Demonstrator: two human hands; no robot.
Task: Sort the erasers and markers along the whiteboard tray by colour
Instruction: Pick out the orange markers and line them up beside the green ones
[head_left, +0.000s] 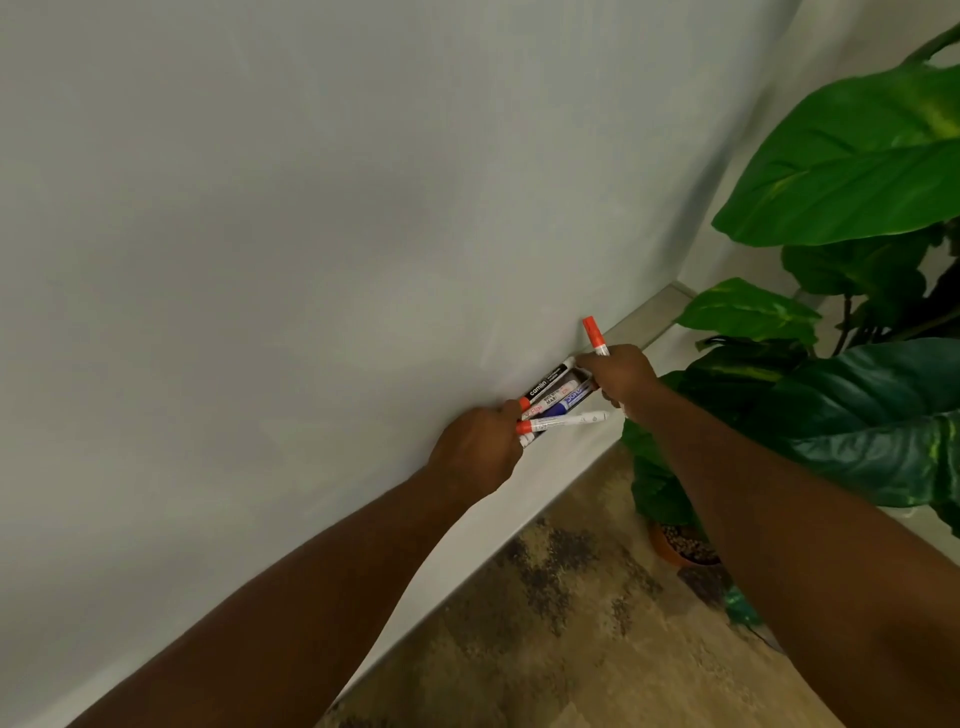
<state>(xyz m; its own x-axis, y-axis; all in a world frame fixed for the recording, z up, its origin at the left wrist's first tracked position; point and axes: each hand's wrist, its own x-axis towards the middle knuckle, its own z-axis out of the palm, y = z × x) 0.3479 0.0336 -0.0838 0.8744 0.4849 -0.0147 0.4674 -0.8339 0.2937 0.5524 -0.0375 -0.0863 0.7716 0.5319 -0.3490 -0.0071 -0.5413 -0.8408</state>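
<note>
A small cluster of markers lies at the foot of the whiteboard (311, 208): a black-labelled marker (546, 385), a white one with red print (551, 399) and a blue marker (570, 399). My left hand (475, 451) grips a white marker with an orange-red cap (563, 421), which points right across the cluster. My right hand (621, 375) holds a second orange-capped marker (594, 335) upright, cap up, while its fingers touch the right end of the cluster. No eraser is visible. The tray under the markers is hidden by both hands.
A large-leaved green plant (852, 156) in a terracotta pot (675, 551) stands close on the right, its leaves near my right forearm. A grey ledge (654, 312) runs along the board's lower edge toward the corner. Mottled brown flooring (571, 623) lies below.
</note>
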